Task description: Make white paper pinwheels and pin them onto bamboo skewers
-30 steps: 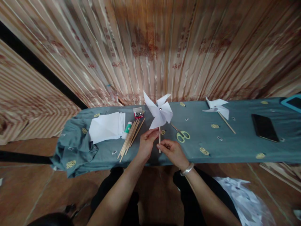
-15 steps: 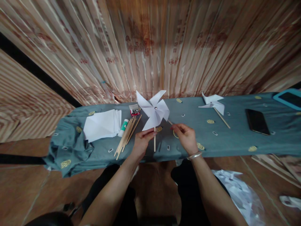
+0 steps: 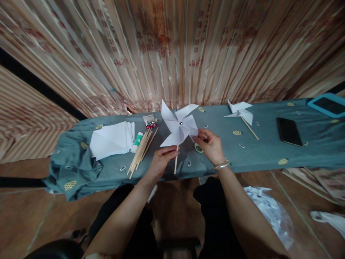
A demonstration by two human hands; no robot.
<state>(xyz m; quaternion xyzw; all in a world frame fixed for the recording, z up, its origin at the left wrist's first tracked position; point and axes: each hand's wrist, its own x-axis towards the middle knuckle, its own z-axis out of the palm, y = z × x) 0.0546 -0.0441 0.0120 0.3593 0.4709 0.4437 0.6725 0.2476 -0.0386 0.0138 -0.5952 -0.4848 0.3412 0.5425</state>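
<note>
A white paper pinwheel (image 3: 180, 133) with a shiny pin at its centre stands upright on a thin wooden stick (image 3: 176, 167). My left hand (image 3: 161, 161) is closed around the stick, just under the blades. The fingers of my right hand (image 3: 210, 146) are pinched at the tip of the pinwheel's lower right blade. Beneath that hand, a yellow-green ring-shaped thing (image 3: 198, 148) lies partly hidden on the cloth.
On the cloth-covered table (image 3: 223, 158) lie white paper sheets (image 3: 109, 140), a glue stick (image 3: 137, 142), wooden sticks (image 3: 141, 151) and a small box of pins (image 3: 150, 122). Rightward are another pinwheel (image 3: 242, 110), a phone (image 3: 289, 131) and a blue-framed device (image 3: 329, 105). A bag of pinwheels (image 3: 269, 212) sits below.
The pinwheel's blades have turned a little. My right hand has come closer and its fingers are now at a blade's edge. My left hand keeps its hold; the whole view has shifted slightly.
</note>
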